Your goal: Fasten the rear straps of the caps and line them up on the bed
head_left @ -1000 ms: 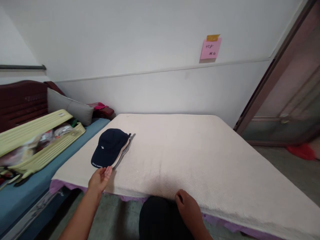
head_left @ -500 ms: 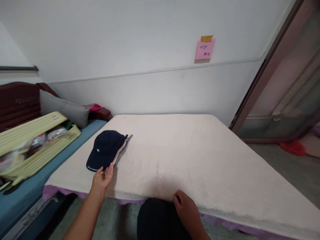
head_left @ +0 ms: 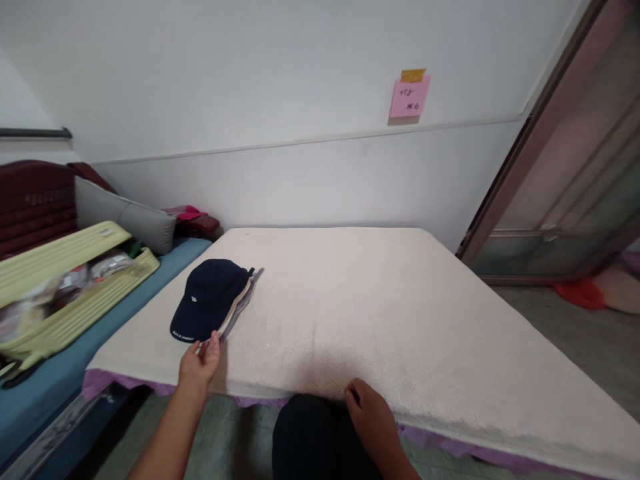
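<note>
A navy baseball cap [head_left: 213, 293] lies at the left of the cream-covered table [head_left: 360, 300], its brim pointing toward the near left. Under it, a cream cap edge [head_left: 237, 308] and a grey cap edge [head_left: 243, 303] show along the right side, so the caps look stacked. At the near edge of the brims is my left hand [head_left: 200, 363], palm turned up, its fingertips at the brim and its fingers slightly bent and apart. My right hand [head_left: 370, 417] rests loosely curled at the table's front edge beside my knee, with nothing visible in it.
To the left, a yellow-green slatted container [head_left: 100, 287] with bagged items stands on a blue surface [head_left: 195, 248]. A grey cushion [head_left: 130, 213] leans behind it. A pink note [head_left: 409, 97] is taped to the wall, and a framed sliding door [head_left: 565, 173] is at the right.
My left hand has drawn slightly back toward me along the brim edge, its fingers a little more bent. The caps and my right hand stay practically in place; the view has shifted slightly.
</note>
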`<state>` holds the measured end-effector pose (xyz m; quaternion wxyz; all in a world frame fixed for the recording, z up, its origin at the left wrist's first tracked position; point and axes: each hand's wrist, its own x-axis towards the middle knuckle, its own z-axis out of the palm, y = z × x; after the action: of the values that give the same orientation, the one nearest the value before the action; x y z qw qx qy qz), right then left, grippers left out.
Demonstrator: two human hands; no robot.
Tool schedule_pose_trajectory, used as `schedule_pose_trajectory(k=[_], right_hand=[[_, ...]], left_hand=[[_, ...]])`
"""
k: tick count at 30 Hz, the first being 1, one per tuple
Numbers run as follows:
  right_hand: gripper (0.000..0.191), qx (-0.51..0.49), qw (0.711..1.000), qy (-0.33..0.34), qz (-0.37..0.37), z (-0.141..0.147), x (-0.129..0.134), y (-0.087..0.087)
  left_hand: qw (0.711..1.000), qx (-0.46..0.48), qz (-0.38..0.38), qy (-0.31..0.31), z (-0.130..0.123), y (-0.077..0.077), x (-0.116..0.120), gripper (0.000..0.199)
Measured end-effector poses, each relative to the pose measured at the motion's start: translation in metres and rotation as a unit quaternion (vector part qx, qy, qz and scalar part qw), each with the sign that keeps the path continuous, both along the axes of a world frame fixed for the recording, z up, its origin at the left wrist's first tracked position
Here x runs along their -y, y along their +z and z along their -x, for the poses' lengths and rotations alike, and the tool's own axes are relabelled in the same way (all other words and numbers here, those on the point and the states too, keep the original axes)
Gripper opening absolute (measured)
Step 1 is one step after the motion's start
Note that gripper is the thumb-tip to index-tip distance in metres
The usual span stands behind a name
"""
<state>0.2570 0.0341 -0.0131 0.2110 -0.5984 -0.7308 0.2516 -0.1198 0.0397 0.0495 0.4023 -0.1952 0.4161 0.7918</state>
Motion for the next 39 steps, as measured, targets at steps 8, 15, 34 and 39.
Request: schedule_pose_trajectory(k=[8, 15, 34, 39], right_hand=[[0.021, 0.004, 1.0, 0.001, 0.004, 0.001, 0.0, 0.0], [0.022, 0.003, 1.0, 0.003, 0.01, 0.0, 0.0, 0.004], [0.021, -0.004, 1.0, 0.009, 0.018, -0.001, -0.003, 0.002], [0.02, -0.006, 1.0, 0.011, 0.016, -0.003, -0.004, 0.003]], left_hand=[[0.998, -0.047, 0.028, -0.016, 0.014, 0.0, 0.019, 0.027], [0.991, -0.118, 0.045, -0.036, 0.019, -0.005, 0.016, 0.029], [0.967, -0.208, -0.046, -0.137, 0.035, 0.045, -0.036, 0.019], [0.966, -0.198, -0.118, -0.119, 0.031, 0.069, -0.043, 0.021]])
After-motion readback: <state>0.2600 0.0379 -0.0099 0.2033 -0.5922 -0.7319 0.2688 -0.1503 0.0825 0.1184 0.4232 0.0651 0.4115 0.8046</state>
